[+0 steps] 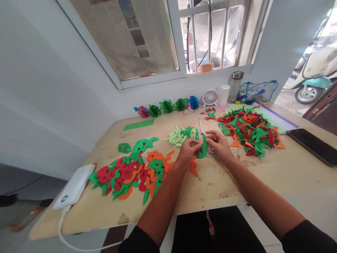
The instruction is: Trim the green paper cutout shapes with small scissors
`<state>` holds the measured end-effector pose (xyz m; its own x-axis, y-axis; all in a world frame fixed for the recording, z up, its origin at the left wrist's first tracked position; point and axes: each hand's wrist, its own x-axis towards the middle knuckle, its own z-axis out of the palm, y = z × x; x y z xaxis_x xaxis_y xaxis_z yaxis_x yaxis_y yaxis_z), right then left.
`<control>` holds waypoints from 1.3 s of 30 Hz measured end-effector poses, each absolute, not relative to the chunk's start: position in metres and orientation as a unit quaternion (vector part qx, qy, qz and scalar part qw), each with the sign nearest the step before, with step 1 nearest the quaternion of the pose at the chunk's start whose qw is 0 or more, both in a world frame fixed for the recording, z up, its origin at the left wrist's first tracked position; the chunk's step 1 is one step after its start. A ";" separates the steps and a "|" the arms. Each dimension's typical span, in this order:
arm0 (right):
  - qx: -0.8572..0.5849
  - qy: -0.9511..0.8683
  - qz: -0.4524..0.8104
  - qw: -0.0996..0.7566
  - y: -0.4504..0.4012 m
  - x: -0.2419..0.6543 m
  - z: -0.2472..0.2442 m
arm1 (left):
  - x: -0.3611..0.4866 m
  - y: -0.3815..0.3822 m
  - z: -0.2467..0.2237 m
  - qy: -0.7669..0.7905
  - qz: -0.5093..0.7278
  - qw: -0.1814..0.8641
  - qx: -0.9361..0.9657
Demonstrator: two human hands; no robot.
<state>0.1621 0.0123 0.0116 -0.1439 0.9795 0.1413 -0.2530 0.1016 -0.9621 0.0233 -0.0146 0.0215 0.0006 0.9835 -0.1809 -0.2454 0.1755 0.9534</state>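
Between my two hands, over the middle of the table, is a curved green paper cutout (pixel 203 152). My left hand (pixel 190 149) pinches its left side, and the fingertips of my right hand (pixel 217 142) close on its upper right edge. Just beyond my left hand lies a bunch of light green cutouts (pixel 179 135). An orange cutout (pixel 194 166) rests below my left fingers. Partly under my right hand is a round object (pixel 211 151) that I cannot make out. A white pen (pixel 200 126) lies behind the hands.
Red, green and orange cutouts (pixel 123 172) spread on the left; paper scraps (pixel 252 130) pile up on the right. A white power bank (pixel 76 186) and a black phone (pixel 313 144) lie near the edges. Honeycomb paper turtles (pixel 166 106), a small fan (pixel 210 97) and a bottle (pixel 235 87) line the wall.
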 end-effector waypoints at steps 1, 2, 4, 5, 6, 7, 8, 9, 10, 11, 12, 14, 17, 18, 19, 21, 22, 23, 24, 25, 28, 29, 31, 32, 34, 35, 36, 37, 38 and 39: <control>-0.363 -0.505 0.563 0.545 0.013 0.162 0.011 | 0.024 -0.015 0.022 0.482 0.513 0.599 0.381; -0.367 -0.505 0.562 0.544 0.013 0.162 0.010 | 0.025 -0.015 0.022 0.482 0.511 0.602 0.379; -0.373 -0.504 0.564 0.537 0.014 0.162 0.009 | 0.028 -0.014 0.023 0.484 0.511 0.605 0.373; -0.375 -0.504 0.566 0.534 0.014 0.162 0.009 | 0.030 -0.014 0.023 0.483 0.512 0.605 0.372; -0.375 -0.506 0.568 0.530 0.013 0.162 0.009 | 0.031 -0.014 0.023 0.483 0.515 0.602 0.373; -0.374 -0.510 0.568 0.527 0.013 0.162 0.009 | 0.033 -0.014 0.023 0.481 0.519 0.599 0.375; -0.373 -0.514 0.567 0.525 0.013 0.161 0.009 | 0.035 -0.014 0.023 0.478 0.523 0.595 0.379; -0.372 -0.518 0.564 0.524 0.013 0.161 0.009 | 0.037 -0.014 0.022 0.475 0.527 0.591 0.385; -0.372 -0.522 0.561 0.524 0.013 0.160 0.009 | 0.038 -0.014 0.021 0.472 0.531 0.586 0.389; -0.374 -0.524 0.557 0.524 0.013 0.160 0.008 | 0.039 -0.014 0.020 0.468 0.537 0.581 0.393; -0.376 -0.526 0.556 0.523 0.013 0.160 0.008 | 0.039 -0.014 0.018 0.464 0.542 0.577 0.396; -0.379 -0.526 0.558 0.518 0.013 0.160 0.008 | 0.039 -0.013 0.014 0.457 0.553 0.572 0.399; -0.381 -0.512 0.575 0.512 0.013 0.161 0.009 | 0.036 -0.011 0.009 0.442 0.560 0.577 0.397; -0.381 -0.504 0.583 0.511 0.012 0.160 0.009 | 0.036 -0.011 0.008 0.435 0.559 0.584 0.397; -0.381 -0.495 0.591 0.510 0.011 0.160 0.010 | 0.035 -0.011 0.008 0.429 0.557 0.590 0.396; -0.379 -0.479 0.606 0.509 0.010 0.159 0.013 | 0.034 -0.012 0.009 0.423 0.555 0.598 0.394; -0.377 -0.473 0.611 0.510 0.009 0.158 0.014 | 0.034 -0.013 0.010 0.423 0.556 0.598 0.393; -0.377 -0.469 0.614 0.511 0.008 0.158 0.016 | 0.034 -0.014 0.011 0.425 0.558 0.596 0.392; -0.378 -0.465 0.615 0.512 0.007 0.157 0.017 | 0.034 -0.014 0.013 0.427 0.559 0.593 0.391; -0.380 -0.462 0.615 0.513 0.007 0.157 0.018 | 0.034 -0.015 0.014 0.431 0.560 0.590 0.390; -0.394 -0.461 0.599 0.523 0.008 0.157 0.019 | 0.034 -0.018 0.015 0.445 0.560 0.576 0.396; -0.400 -0.462 0.589 0.528 0.009 0.158 0.018 | 0.034 -0.018 0.015 0.449 0.561 0.568 0.401; -0.414 -0.466 0.568 0.537 0.010 0.159 0.017 | 0.034 -0.019 0.014 0.454 0.565 0.549 0.416; -0.421 -0.468 0.561 0.538 0.011 0.159 0.016 | 0.035 -0.019 0.012 0.453 0.568 0.541 0.424; -0.428 -0.473 0.555 0.534 0.011 0.160 0.015 | 0.036 -0.019 0.010 0.444 0.574 0.536 0.432; -0.428 -0.476 0.556 0.531 0.011 0.160 0.015 | 0.036 -0.019 0.009 0.439 0.576 0.537 0.432; -0.426 -0.480 0.557 0.527 0.011 0.161 0.015 | 0.036 -0.018 0.008 0.435 0.577 0.541 0.431; -0.425 -0.485 0.558 0.522 0.011 0.161 0.015 | 0.036 -0.018 0.007 0.433 0.577 0.544 0.430; -0.426 -0.490 0.558 0.518 0.011 0.160 0.015 | 0.036 -0.018 0.007 0.433 0.575 0.545 0.429; -0.428 -0.494 0.556 0.513 0.011 0.160 0.015 | 0.036 -0.018 0.007 0.436 0.574 0.543 0.431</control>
